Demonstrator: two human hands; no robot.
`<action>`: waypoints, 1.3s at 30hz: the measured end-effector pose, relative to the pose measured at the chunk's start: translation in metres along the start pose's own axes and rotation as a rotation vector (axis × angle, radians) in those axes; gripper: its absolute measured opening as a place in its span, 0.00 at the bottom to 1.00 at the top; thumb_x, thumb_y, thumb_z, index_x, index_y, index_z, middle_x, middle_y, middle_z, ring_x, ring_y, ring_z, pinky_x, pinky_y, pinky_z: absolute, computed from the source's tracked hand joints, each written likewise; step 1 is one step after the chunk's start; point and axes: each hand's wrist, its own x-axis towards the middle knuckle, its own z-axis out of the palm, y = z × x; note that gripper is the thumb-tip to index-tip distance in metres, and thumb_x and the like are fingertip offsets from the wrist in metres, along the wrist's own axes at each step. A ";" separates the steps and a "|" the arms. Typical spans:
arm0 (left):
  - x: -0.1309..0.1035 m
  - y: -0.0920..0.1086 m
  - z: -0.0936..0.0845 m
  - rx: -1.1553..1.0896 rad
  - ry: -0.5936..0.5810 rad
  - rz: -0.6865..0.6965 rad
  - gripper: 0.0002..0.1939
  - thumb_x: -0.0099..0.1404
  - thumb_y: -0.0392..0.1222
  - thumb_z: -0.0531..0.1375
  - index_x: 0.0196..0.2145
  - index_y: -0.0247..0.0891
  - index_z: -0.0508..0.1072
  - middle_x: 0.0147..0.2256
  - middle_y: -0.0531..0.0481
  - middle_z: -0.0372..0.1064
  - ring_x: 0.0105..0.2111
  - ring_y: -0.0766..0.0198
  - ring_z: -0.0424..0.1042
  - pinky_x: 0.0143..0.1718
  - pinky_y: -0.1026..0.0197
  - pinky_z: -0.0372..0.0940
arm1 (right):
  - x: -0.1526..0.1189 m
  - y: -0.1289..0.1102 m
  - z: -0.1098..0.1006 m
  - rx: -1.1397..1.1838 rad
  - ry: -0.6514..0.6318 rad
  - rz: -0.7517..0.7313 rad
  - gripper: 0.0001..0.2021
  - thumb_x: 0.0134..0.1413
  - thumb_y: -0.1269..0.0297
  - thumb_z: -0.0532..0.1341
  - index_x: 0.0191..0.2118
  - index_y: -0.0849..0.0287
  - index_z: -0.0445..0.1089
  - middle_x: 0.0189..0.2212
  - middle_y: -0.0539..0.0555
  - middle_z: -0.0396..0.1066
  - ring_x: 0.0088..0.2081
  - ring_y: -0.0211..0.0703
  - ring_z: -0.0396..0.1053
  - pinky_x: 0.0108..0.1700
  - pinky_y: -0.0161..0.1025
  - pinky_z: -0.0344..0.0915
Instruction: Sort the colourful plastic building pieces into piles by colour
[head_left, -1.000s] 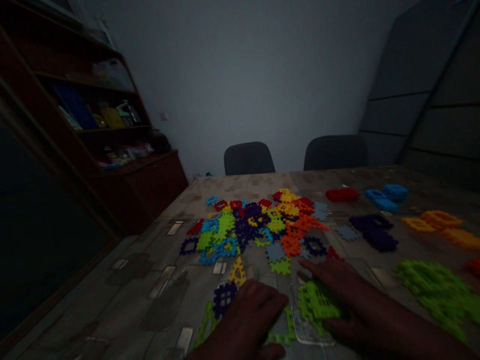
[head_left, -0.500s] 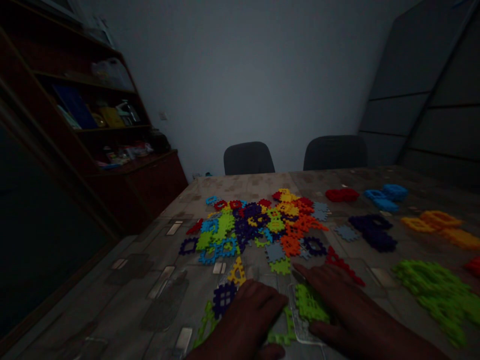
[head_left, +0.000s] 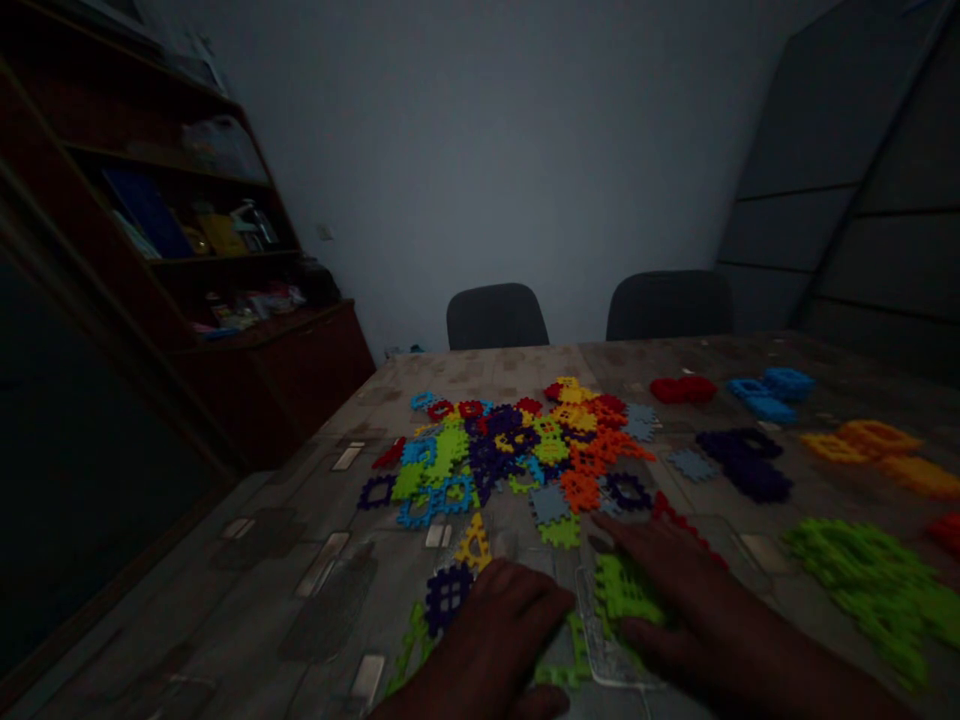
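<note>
At the bottom centre my left hand rests over a green frame piece, its fingers bent; what lies beneath the palm is hidden. A dark purple window piece is just left of it, beside a yellow triangle. My right hand has its thumb and fingers around a green piece, which it holds at the right edge. Ahead of both hands spreads a mixed pile of toothed plastic pieces. A red triangle lies partly behind my right hand.
Pieces grouped by colour lie on the right: green, orange, purple, blue and red. Two dark chairs stand beyond the table. A shelf unit is at the left.
My right hand has shifted slightly to the right and forward, and the green piece with it has moved and tilted a little. My left hand has stayed in place.
</note>
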 end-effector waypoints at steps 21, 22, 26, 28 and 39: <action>-0.001 0.000 -0.001 -0.011 -0.005 -0.012 0.38 0.60 0.38 0.75 0.65 0.41 0.67 0.60 0.39 0.71 0.57 0.43 0.69 0.61 0.41 0.63 | 0.000 -0.014 -0.001 -0.039 -0.058 0.026 0.44 0.55 0.62 0.69 0.76 0.48 0.57 0.69 0.62 0.66 0.70 0.69 0.60 0.70 0.71 0.54; -0.001 0.001 -0.002 -0.012 -0.011 -0.006 0.39 0.60 0.37 0.75 0.65 0.40 0.66 0.60 0.39 0.71 0.58 0.43 0.68 0.62 0.41 0.63 | 0.001 -0.017 -0.001 -0.038 -0.075 0.039 0.45 0.54 0.63 0.70 0.76 0.51 0.57 0.69 0.64 0.66 0.70 0.70 0.60 0.70 0.71 0.54; -0.002 -0.002 0.003 -0.007 0.022 0.008 0.40 0.59 0.38 0.75 0.65 0.42 0.65 0.61 0.40 0.70 0.58 0.43 0.68 0.61 0.41 0.63 | 0.003 -0.027 -0.001 -0.048 -0.106 0.052 0.45 0.52 0.66 0.69 0.75 0.56 0.59 0.67 0.66 0.68 0.67 0.72 0.63 0.69 0.73 0.55; -0.003 -0.006 0.008 -0.009 0.049 0.018 0.40 0.59 0.40 0.75 0.65 0.44 0.65 0.60 0.41 0.71 0.57 0.43 0.69 0.60 0.41 0.63 | 0.004 -0.026 0.002 -0.061 -0.091 0.040 0.44 0.52 0.68 0.69 0.75 0.55 0.59 0.66 0.66 0.69 0.67 0.71 0.64 0.68 0.74 0.55; 0.001 0.001 0.000 0.004 -0.001 -0.008 0.37 0.61 0.38 0.74 0.65 0.44 0.66 0.59 0.40 0.71 0.57 0.43 0.69 0.60 0.41 0.63 | 0.005 -0.012 0.025 -0.092 0.068 -0.040 0.44 0.51 0.68 0.69 0.74 0.53 0.59 0.59 0.63 0.75 0.60 0.65 0.70 0.62 0.65 0.64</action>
